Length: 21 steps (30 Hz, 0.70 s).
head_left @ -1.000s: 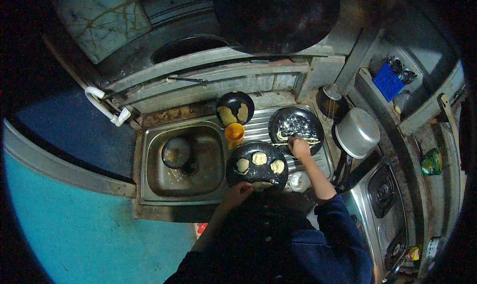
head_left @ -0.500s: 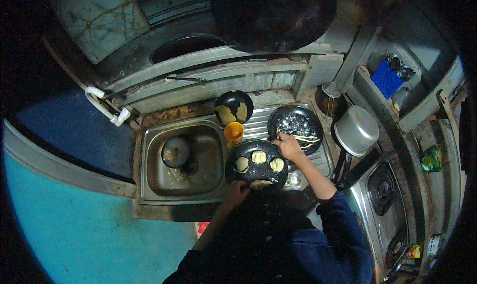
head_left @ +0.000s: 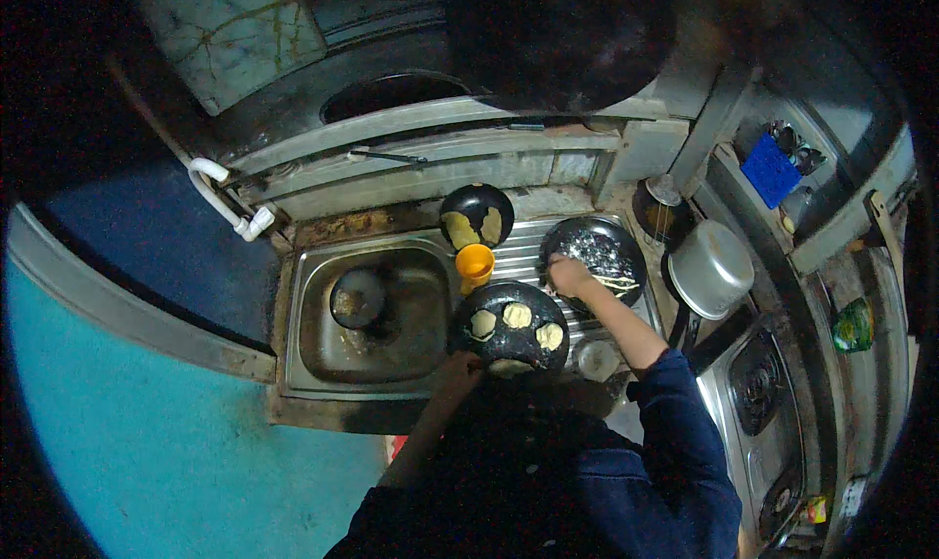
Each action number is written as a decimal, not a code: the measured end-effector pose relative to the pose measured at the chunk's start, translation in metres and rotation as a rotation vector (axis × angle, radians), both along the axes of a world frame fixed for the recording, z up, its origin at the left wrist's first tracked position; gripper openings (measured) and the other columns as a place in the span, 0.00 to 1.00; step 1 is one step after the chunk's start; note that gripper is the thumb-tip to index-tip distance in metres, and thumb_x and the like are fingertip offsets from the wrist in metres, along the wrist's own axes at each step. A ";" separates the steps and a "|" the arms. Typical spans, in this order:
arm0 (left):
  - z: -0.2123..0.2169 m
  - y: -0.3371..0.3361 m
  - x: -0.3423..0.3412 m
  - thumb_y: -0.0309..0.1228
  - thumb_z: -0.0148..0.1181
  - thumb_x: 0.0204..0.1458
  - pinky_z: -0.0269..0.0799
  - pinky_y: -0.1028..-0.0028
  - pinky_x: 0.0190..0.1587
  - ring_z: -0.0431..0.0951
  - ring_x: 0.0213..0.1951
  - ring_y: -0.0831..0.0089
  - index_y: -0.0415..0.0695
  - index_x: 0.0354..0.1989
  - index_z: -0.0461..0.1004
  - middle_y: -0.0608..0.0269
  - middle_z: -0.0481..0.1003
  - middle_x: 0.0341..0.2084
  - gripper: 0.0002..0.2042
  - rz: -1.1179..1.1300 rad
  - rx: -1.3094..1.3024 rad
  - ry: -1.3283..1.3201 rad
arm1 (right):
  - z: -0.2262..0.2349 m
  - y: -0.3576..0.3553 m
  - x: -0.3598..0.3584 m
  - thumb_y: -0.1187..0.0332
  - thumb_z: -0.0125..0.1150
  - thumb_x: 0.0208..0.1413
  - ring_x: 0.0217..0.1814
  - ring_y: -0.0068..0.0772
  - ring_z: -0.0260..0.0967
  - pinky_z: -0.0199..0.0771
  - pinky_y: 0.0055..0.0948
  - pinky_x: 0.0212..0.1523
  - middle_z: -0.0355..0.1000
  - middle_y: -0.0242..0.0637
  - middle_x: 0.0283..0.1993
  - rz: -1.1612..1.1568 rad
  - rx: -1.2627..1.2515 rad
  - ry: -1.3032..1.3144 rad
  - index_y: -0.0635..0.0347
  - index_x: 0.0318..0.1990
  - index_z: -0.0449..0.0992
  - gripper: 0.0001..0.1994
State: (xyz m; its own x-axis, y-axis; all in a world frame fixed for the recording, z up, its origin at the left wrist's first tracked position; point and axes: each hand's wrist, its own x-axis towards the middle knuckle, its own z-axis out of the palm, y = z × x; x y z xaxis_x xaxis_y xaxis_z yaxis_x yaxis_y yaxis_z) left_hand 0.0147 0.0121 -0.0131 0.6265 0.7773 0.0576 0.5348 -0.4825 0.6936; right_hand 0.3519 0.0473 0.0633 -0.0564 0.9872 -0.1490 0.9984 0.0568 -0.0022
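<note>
Dough (head_left: 517, 314) lies on the near pan (head_left: 518, 346), likely steadied by the left hand (head_left: 466, 368) near the drainboard's (head_left: 520, 254) front edge, right hand (head_left: 570, 275) over the floury pan (head_left: 599, 244), both grips indiscernible.

Pan (head_left: 632, 250) black, white specks; dough (head_left: 517, 314) pale yellow; cup (head_left: 475, 263) orange; pot (head_left: 716, 266) silver; basket (head_left: 771, 171) blue; floor (head_left: 196, 451) turquoise.
</note>
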 end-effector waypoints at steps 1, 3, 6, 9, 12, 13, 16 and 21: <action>0.000 0.001 -0.002 0.32 0.58 0.39 0.68 0.62 0.38 0.72 0.34 0.57 0.44 0.31 0.72 0.55 0.71 0.29 0.09 -0.005 0.004 -0.001 | 0.006 0.002 0.003 0.58 0.55 0.48 0.47 0.43 0.65 0.65 0.38 0.47 0.69 0.45 0.43 -0.039 -0.018 0.088 0.59 0.33 0.75 0.14; 0.001 0.001 0.000 0.33 0.59 0.40 0.68 0.63 0.38 0.72 0.35 0.58 0.44 0.31 0.72 0.55 0.71 0.29 0.10 -0.052 0.007 -0.006 | -0.009 -0.002 0.023 0.59 0.60 0.46 0.41 0.49 0.67 0.67 0.35 0.44 0.70 0.46 0.39 -0.151 -0.025 0.388 0.60 0.33 0.74 0.13; -0.002 0.001 0.003 0.34 0.60 0.40 0.68 0.64 0.39 0.72 0.36 0.58 0.44 0.33 0.72 0.55 0.71 0.29 0.12 -0.056 -0.001 0.003 | -0.012 -0.006 0.028 0.63 0.61 0.45 0.43 0.48 0.66 0.67 0.37 0.43 0.69 0.45 0.39 -0.244 0.020 0.574 0.59 0.33 0.74 0.11; 0.003 0.002 0.001 0.34 0.60 0.40 0.68 0.64 0.39 0.72 0.36 0.58 0.43 0.32 0.73 0.55 0.72 0.30 0.12 -0.017 -0.049 -0.005 | -0.008 -0.017 0.014 0.64 0.61 0.43 0.43 0.49 0.65 0.67 0.37 0.43 0.66 0.46 0.39 -0.217 0.300 0.563 0.58 0.35 0.74 0.11; 0.007 0.003 -0.002 0.35 0.60 0.41 0.68 0.64 0.40 0.72 0.36 0.58 0.41 0.32 0.73 0.54 0.72 0.31 0.12 -0.078 0.033 -0.054 | -0.004 -0.026 0.007 0.64 0.64 0.39 0.44 0.44 0.64 0.66 0.36 0.46 0.62 0.44 0.44 -0.063 0.124 0.289 0.56 0.37 0.75 0.15; 0.004 0.004 -0.004 0.35 0.59 0.41 0.68 0.64 0.40 0.72 0.37 0.59 0.41 0.32 0.72 0.54 0.72 0.32 0.12 -0.089 0.012 -0.049 | -0.005 -0.029 0.003 0.64 0.64 0.38 0.45 0.43 0.64 0.65 0.35 0.47 0.61 0.44 0.45 0.015 0.101 0.156 0.55 0.37 0.75 0.15; 0.002 0.008 -0.002 0.34 0.59 0.42 0.67 0.65 0.40 0.72 0.37 0.60 0.41 0.34 0.72 0.54 0.73 0.32 0.12 -0.128 -0.095 -0.017 | -0.026 -0.033 -0.005 0.65 0.52 0.45 0.49 0.37 0.63 0.61 0.36 0.51 0.63 0.40 0.46 -0.042 0.185 -0.084 0.60 0.36 0.74 0.12; 0.053 -0.005 -0.003 0.33 0.57 0.45 0.67 0.66 0.40 0.73 0.36 0.61 0.42 0.34 0.72 0.55 0.72 0.32 0.10 -0.063 -0.116 -0.019 | -0.019 -0.031 -0.015 0.67 0.49 0.43 0.49 0.40 0.65 0.65 0.36 0.48 0.65 0.40 0.49 0.012 0.220 -0.096 0.59 0.27 0.77 0.10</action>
State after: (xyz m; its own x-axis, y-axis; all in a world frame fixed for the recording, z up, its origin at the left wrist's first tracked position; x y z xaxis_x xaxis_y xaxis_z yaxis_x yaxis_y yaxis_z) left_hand 0.0120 0.0074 0.0395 0.6743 0.7383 -0.0184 0.4921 -0.4306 0.7566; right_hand 0.3372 0.0167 0.0441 -0.0642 0.9959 0.0643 0.9927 0.0572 0.1060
